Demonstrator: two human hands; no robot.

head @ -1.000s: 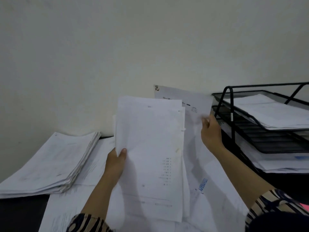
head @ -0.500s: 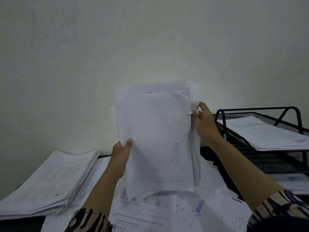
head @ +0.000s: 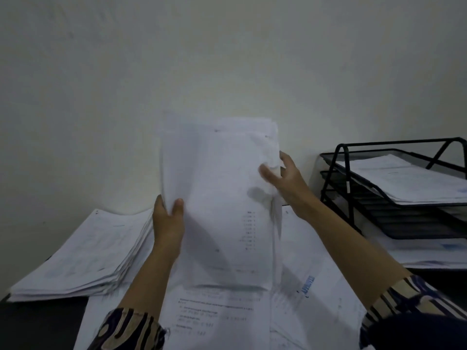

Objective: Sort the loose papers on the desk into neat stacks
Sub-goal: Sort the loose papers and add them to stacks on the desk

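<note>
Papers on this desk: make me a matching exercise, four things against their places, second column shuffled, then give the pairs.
Things
1. held sheaf of papers
2. thick paper stack
3. black wire tray
4. sheet with blue stamp

Places
A. at the right edge of the desk
B. lying flat under the right forearm
C. upright between left hand and right hand
D. on the desk at the left

Pairs: 1-C, 2-D, 3-A, 4-B

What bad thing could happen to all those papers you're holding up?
The held bundle is gripped only at its edges: left hand low on one side, right hand higher on the other. Its top sheets sit uneven, so some might slip out onto the loose papers below. The stack on the left is fanned at its edge and could slide if bumped.
</note>
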